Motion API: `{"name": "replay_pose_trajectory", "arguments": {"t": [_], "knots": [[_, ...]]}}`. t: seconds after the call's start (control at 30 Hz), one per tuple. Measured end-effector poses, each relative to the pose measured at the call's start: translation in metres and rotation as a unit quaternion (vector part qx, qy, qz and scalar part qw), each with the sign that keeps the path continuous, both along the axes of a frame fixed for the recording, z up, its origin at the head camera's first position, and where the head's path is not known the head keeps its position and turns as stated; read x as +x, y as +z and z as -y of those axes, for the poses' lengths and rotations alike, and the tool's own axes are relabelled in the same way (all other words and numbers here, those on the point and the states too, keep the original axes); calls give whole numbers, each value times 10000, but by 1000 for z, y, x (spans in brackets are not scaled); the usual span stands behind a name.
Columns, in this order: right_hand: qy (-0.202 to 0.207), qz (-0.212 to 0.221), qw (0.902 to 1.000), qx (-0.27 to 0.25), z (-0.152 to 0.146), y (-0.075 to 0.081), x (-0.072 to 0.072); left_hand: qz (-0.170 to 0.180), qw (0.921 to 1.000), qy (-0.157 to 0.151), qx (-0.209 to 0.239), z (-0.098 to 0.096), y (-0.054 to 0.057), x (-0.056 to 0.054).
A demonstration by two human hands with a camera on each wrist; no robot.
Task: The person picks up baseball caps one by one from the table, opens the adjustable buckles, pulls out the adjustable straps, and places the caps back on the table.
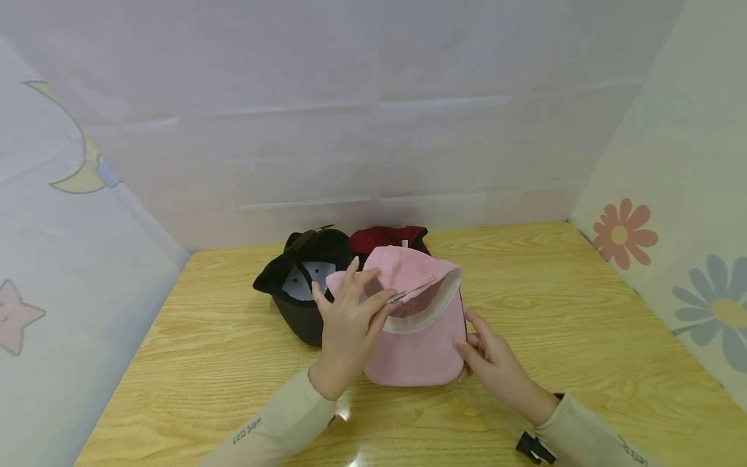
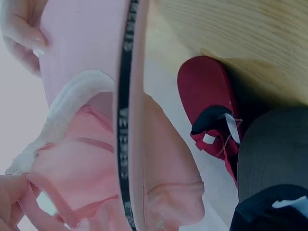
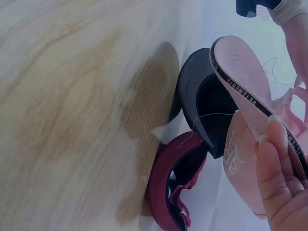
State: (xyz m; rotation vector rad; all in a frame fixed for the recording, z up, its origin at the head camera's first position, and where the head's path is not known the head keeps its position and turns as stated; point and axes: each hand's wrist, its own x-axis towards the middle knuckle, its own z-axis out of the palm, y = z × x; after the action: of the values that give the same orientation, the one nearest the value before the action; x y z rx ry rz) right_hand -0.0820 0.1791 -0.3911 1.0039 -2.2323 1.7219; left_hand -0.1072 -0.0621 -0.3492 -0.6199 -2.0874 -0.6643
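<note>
A pink baseball cap is held up over the table, its inside and underbrim toward me. My left hand pinches the strap at the back opening between thumb and index finger, its other fingers spread. A small metal buckle shows at those fingertips. With thumb and fingers, my right hand grips the brim at its right edge. In the right wrist view, a black strip with white lettering runs along the brim edge, and white stitching marks the crown.
Left of the pink cap, a black cap lies with its opening up. Behind them rests a dark red cap, partly hidden. The wooden table meets cloth walls at the back and sides. A black buckle hangs by the right sleeve.
</note>
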Motion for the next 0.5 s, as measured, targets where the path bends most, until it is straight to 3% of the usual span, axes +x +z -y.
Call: {"name": "replay_pose_trajectory", "arguments": {"t": [0.3, 0.5], "knots": [[105, -39, 9999, 45, 2, -5, 0, 262, 9980, -400, 425, -1, 4, 1], [139, 19, 9999, 72, 3, -6, 0, 201, 9942, -730, 770, 0, 10, -3]]}}
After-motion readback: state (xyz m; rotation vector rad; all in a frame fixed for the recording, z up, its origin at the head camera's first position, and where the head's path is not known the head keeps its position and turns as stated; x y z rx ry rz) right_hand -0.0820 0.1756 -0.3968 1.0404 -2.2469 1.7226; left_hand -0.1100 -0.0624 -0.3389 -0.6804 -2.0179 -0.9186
